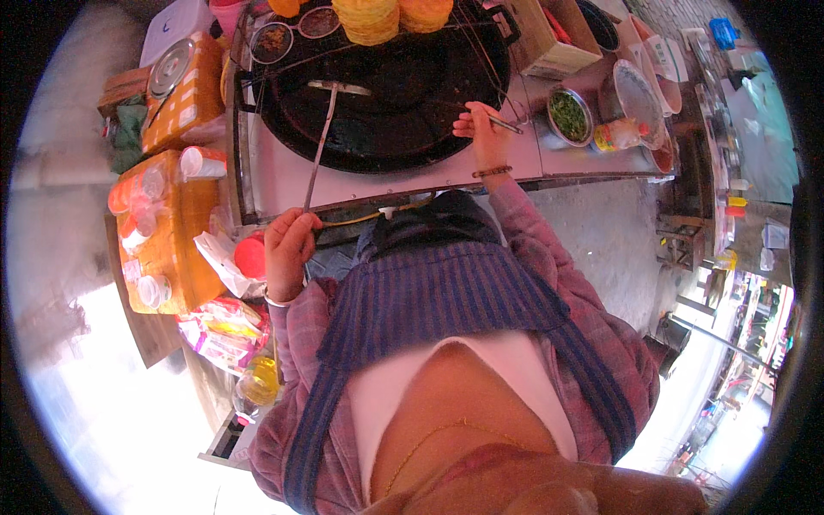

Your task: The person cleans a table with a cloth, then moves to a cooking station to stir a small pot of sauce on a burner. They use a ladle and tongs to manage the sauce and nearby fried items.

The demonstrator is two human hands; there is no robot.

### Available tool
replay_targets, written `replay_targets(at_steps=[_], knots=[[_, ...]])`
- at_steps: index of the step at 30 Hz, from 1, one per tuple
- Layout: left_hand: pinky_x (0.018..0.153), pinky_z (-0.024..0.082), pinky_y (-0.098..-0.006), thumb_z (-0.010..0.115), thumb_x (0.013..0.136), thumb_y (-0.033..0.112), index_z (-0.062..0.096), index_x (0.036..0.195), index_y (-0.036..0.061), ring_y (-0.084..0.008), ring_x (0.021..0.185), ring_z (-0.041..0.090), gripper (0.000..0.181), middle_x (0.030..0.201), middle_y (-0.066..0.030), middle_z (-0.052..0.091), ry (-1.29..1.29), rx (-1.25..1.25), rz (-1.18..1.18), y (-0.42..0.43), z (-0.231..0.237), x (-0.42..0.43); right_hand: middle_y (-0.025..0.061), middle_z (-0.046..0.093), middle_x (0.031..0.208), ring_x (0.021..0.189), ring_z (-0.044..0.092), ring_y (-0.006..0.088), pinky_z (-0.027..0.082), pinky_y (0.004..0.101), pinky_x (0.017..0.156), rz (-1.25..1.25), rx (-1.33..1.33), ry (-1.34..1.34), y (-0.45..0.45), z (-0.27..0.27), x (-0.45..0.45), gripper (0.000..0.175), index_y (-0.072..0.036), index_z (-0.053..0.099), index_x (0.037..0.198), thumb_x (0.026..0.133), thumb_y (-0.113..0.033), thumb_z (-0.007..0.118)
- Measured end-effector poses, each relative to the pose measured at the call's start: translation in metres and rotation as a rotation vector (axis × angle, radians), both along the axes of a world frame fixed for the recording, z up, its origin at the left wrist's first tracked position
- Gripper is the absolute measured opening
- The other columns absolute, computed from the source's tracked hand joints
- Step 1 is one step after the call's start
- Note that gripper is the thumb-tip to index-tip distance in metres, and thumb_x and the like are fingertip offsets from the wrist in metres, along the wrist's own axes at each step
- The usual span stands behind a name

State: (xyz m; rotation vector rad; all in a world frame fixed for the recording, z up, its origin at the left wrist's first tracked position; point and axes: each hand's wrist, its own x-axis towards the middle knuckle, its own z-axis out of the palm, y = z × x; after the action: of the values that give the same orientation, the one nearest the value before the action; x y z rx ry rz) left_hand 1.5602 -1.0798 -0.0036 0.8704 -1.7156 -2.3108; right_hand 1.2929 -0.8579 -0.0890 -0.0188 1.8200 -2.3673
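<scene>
My left hand (291, 248) grips the end of a long metal handle. At the other end, a round, flat metal ladle head (340, 87) sits over the left part of a large black wok (393, 145) holding dark liquid. My right hand (481, 132), a beaded bracelet at its wrist, is at the wok's right rim and holds a thin metal-handled utensil (505, 123); its far end is hard to make out against the dark wok. Stacks of round yellow fried cakes (367, 19) stand at the wok's far side, beside two small bowls (271, 43) of food bits.
Right of the wok are a metal bowl of chopped greens (570, 117), a plastic bottle (618, 135), a large basin (638, 96) and a cardboard box (557, 48). On the left, orange boxes (187, 238) carry plastic cups (203, 162); a red-lidded jar (250, 257) is near my left hand.
</scene>
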Motion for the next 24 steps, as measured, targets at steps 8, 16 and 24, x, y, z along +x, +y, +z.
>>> replay_targets(at_steps=[8, 16, 24], knots=[[0.039, 0.018, -0.0199, 0.051, 0.088, 0.017, 0.057, 0.078, 0.0019, -0.0027, 0.04, 0.028, 0.019, 0.05, 0.0058, 0.038, -0.005, 0.005, -0.07, -0.006, 0.0, -0.011, 0.0111, 0.062, 0.078, 0.063, 0.061, 0.0177, 0.054, 0.0298, 0.057, -0.154, 0.037, 0.023, 0.046, 0.023, 0.017, 0.024, 0.003, 0.059, 0.099, 0.091, -0.018, 0.051], [0.039, 0.019, -0.0192, 0.051, 0.089, 0.016, 0.057, 0.079, 0.0023, -0.002, 0.041, 0.029, 0.018, 0.049, 0.0058, 0.038, 0.013, 0.018, -0.11, -0.01, -0.008, -0.021, 0.0099, 0.061, 0.073, 0.061, 0.061, 0.0184, 0.054, 0.0296, 0.055, -0.258, -0.059, -0.13, 0.063, 0.023, 0.006, 0.022, 0.001, 0.058, 0.096, 0.09, -0.019, 0.051], [0.039, 0.018, -0.0186, 0.05, 0.089, 0.015, 0.059, 0.078, 0.0026, -0.001, 0.041, 0.029, 0.019, 0.05, 0.0064, 0.039, 0.033, -0.006, -0.088, -0.013, -0.006, -0.017, 0.0104, 0.061, 0.072, 0.062, 0.061, 0.0182, 0.053, 0.0295, 0.056, -0.193, -0.139, -0.159, 0.062, 0.021, -0.005, 0.022, 0.001, 0.058, 0.094, 0.088, -0.019, 0.052]])
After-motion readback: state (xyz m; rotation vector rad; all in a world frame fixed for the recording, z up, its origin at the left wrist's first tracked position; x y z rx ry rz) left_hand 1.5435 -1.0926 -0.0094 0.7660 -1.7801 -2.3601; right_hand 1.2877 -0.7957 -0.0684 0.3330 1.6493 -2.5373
